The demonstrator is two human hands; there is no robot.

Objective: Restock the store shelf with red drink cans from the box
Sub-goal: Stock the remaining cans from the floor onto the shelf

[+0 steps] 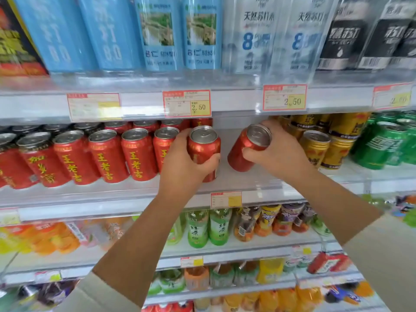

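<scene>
Left hand clamped its grip on the upright red can. At three o'clock, right hand clutched the tilted red can. Rigid, slick, likely heavy: mid-body holds suited.

Left hand covers most of the label on the upright red can. Right hand hides the far side of the tilted red can. Water bottles: tops cut off by the upper edge. Leftmost price tag: print blurred, unreadable.
</scene>
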